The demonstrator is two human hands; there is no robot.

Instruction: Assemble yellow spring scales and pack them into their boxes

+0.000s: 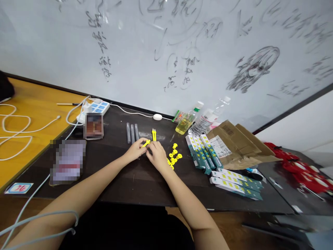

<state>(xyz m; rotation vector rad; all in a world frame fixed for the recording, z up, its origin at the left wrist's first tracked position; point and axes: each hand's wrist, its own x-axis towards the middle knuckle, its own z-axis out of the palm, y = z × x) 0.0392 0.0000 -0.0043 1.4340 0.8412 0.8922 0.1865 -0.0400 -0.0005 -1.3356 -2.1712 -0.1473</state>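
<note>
The left hand (135, 150)'s grip is clamped on a yellow plastic stick (146, 143) over the bench (130, 184); whether the right hand (157, 156)'s closes, I cannot tell. A loose pinch could drop it — a wrist nudge could scatter the yellow flanged caps (174, 151).

Layout about the tabletop (135, 189): at centre, the left hand (135, 150) and right hand (157, 156); behind them, tubes (132, 133) and, to their right, rods (154, 135); beside the right hand, caps (174, 152); right of frame, boxes (199, 150) before bottles (185, 124); rear left, a power strip (96, 107); across the top, the whiteboard (130, 66).
</note>
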